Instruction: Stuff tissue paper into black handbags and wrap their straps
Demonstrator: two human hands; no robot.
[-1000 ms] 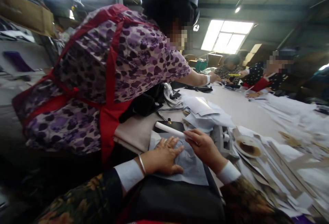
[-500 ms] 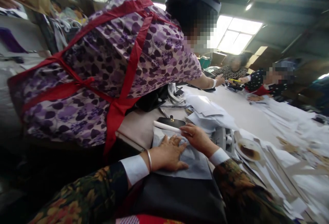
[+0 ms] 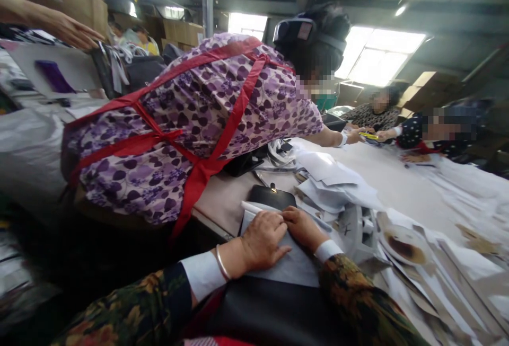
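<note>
A pale translucent sheet [image 3: 304, 266] lies over a black leather-like piece [image 3: 274, 309] at the near table edge. My left hand [image 3: 264, 240] rests on the sheet, fingers bent and close together, thumb apart; whether it pinches anything is hidden. Beside it, my right hand [image 3: 304, 225] has its fingers curled down at the sheet's upper part, and what is under the fingertips cannot be made out. The sheet's far edge is folded or rolled over. Just beyond lies a black flap [image 3: 272, 196] with a gold-coloured clasp [image 3: 273, 189].
A person in a purple-patterned apron [image 3: 222, 102] leans over the table from the left. White papers [image 3: 330, 174], a grey-white holder [image 3: 356, 232] and a stained dish [image 3: 405, 245] lie to the right. Two people sit beyond; a yellow tool [image 3: 369, 135] is between hands.
My left hand's spread fingers have drawn together and bent. My right hand has closed in beside it, and the white roll at the sheet's far edge looks flatter. The view has shifted.
</note>
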